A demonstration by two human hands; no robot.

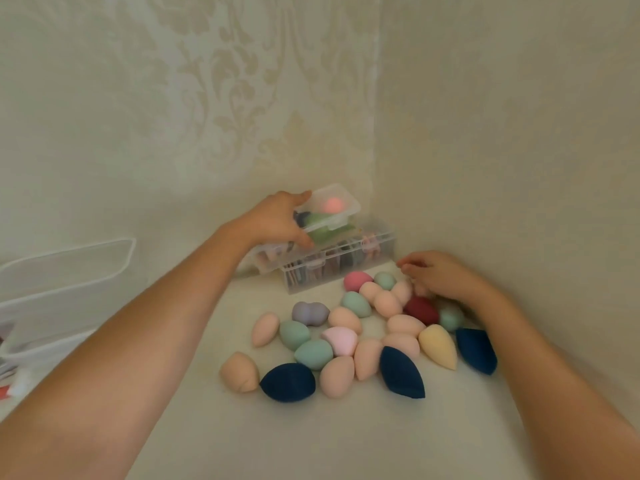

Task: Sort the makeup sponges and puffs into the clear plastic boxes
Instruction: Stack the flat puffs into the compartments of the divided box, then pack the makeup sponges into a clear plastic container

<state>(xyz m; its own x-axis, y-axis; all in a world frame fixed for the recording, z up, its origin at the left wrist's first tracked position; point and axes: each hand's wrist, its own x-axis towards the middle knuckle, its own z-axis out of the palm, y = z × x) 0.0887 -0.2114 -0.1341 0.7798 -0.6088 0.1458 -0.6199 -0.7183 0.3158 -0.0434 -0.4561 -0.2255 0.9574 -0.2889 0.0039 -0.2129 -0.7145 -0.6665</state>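
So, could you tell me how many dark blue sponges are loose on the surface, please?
3: front-left dark blue sponge, front-centre dark blue sponge, far-right dark blue sponge. Others may be hidden underneath.

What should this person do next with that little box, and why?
Probably set the small clear box down beside the long clear box: the left hand holds it tilted in the air with sponges inside, while many loose sponges lie near the right hand.

2 bare forearms (156, 327), bare left hand (277, 220), bare right hand (441, 277)
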